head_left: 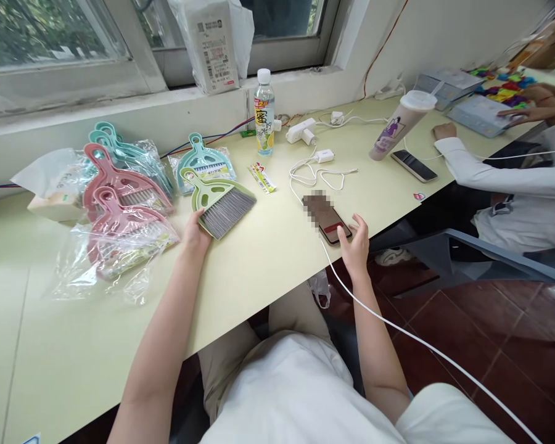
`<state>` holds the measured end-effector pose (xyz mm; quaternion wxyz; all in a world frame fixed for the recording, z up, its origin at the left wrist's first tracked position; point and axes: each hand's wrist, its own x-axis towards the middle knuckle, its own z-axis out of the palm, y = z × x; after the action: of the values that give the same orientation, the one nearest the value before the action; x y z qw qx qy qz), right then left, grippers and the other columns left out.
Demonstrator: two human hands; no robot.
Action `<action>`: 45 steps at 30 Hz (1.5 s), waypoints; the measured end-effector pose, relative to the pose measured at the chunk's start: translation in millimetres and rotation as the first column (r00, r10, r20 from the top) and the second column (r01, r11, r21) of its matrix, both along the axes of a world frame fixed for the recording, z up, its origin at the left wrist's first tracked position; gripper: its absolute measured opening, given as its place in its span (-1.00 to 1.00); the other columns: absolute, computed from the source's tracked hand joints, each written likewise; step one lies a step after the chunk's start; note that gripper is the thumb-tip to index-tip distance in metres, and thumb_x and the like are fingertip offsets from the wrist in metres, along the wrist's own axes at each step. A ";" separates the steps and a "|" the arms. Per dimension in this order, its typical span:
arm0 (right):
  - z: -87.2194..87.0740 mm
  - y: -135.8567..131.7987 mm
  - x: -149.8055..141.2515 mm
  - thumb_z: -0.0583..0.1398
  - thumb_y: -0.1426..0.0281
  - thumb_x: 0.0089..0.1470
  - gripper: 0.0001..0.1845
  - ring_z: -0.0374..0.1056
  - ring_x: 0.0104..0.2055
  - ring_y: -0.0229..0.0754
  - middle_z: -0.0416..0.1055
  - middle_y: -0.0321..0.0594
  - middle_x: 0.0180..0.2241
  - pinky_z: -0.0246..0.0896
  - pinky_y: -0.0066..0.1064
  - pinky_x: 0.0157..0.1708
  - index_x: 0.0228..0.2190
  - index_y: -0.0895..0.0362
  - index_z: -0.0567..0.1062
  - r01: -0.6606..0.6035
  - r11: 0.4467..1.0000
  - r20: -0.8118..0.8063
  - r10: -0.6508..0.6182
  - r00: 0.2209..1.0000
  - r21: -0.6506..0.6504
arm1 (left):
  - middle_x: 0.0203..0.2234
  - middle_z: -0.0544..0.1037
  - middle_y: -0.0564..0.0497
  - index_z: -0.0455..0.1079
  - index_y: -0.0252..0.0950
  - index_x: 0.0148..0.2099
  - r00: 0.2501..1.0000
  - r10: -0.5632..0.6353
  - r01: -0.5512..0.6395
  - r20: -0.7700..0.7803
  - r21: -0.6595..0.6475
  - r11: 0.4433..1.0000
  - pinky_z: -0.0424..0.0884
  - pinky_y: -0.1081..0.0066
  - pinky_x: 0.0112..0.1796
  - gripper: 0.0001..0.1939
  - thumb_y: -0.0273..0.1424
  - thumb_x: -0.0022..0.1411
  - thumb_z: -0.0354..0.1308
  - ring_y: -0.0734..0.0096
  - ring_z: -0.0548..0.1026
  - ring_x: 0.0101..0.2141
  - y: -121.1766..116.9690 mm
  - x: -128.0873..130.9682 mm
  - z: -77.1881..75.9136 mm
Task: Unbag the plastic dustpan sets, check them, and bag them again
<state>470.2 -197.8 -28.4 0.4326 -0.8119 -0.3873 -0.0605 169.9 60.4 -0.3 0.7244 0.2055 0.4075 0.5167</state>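
My left hand [197, 233] grips a small green dustpan [200, 196] with a grey-bristled hand brush [229, 211] set in it; most of the fingers are hidden beneath. Over the table's front edge, my right hand [355, 244] is open, thumb and fingers apart, beside a phone [335, 227] with a partly blurred screen. Behind the green set lies a teal dustpan set [202, 161] in clear wrapping. Pink dustpan sets [115, 185] and more teal ones [143, 161] are piled to the left, some in plastic bags. A small printed packet [261, 177] lies right of the green set.
A drink bottle [264, 117] stands near the wall, by a power strip [301, 129] and white cables. Farther right are a tall lidded cup [400, 126], another phone [414, 166] and a co-worker's sleeve [467, 163]. A white cable [398, 327] crosses by my right arm.
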 end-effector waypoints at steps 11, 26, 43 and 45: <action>4.5 63.5 92.7 0.31 0.12 -0.03 -0.65 0.45 -0.03 -0.10 0.49 -0.17 -0.09 0.30 -0.17 0.09 -0.25 0.04 0.47 -0.171 0.909 -0.596 0.383 0.706 0.381 | -0.34 0.64 -0.03 0.47 -0.32 -0.10 1.000 -0.005 0.004 0.010 0.024 1.000 0.51 0.33 -0.02 -0.74 -0.53 0.19 0.05 0.33 0.60 -0.20 -0.8 -0.6 0.9; 0.9 69.5 94.9 0.38 0.29 -0.14 -0.79 0.44 -0.08 -0.08 0.51 -0.16 -0.24 0.34 -0.18 0.00 -0.50 0.10 0.48 -0.331 0.889 -0.440 0.446 0.779 0.316 | -0.37 0.63 -0.03 0.47 -0.32 -0.17 1.000 -0.007 0.007 0.024 -0.001 1.000 0.52 0.34 -0.03 -0.80 -0.53 0.17 0.08 0.34 0.61 -0.25 0.6 -0.9 0.1; -1.2 71.2 98.5 0.41 0.25 -0.19 -0.69 0.41 -0.24 -0.20 0.43 -0.29 -0.38 0.37 -0.30 -0.12 -0.48 0.07 0.41 -0.283 0.901 -0.441 0.412 0.797 0.329 | -0.21 0.63 -0.06 0.45 -0.26 -0.01 1.000 -0.007 0.008 -0.019 0.068 0.998 0.50 0.29 0.01 -0.67 -0.50 0.16 0.12 0.26 0.57 -0.08 3.4 -1.1 -6.4; -1.2 70.9 98.0 0.40 0.25 -0.18 -0.70 0.41 -0.24 -0.20 0.43 -0.29 -0.37 0.37 -0.31 -0.12 -0.48 0.07 0.40 -0.285 0.902 -0.442 0.410 0.798 0.324 | -0.22 0.63 -0.06 0.46 -0.27 -0.02 1.000 -0.009 0.010 -0.025 0.058 0.998 0.49 0.29 0.02 -0.68 -0.50 0.16 0.10 0.27 0.57 -0.08 3.4 -1.1 -6.4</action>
<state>568.2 -126.8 -29.6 0.6166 -0.6551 -0.3949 0.1863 168.8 63.8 -6.7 0.7154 0.2348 0.4000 0.5226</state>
